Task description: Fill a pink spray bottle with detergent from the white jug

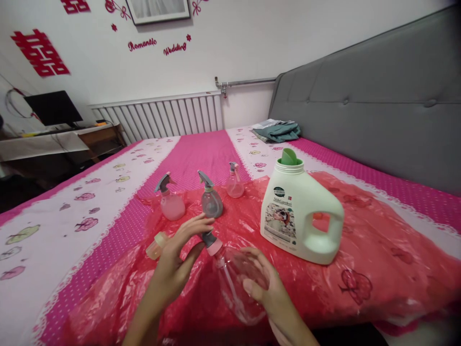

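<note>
**Clear spray bottle held in both hands over the red plastic sheet**

A bed (201,149) with a pink and white flowered cover fills the view, its grey padded headboard (378,105) walling off the right side and a white radiator (162,115) closing the far end. The left half of the cover is open, bare fabric running to the bed's left edge. A red plastic sheet (378,259) lies crumpled over the near right part, its wrinkled front edge hanging at the near side of the bed.

On the sheet stands a white detergent jug (298,216) with a green spout, handle facing right, open sheet all round it. Folded grey-green cloth (279,130) rests far back by the headboard.

Three small spray bottles (211,197) stand in a row at the sheet's far edge, apart from one another. A small peach bottle (156,245) lies just left of the hands.

The clear spray bottle (234,283) is tilted, its pink collar up-left. The right hand (264,286) wraps its body from below; the left hand (176,259) has fingers half curled around the trigger head.
</note>
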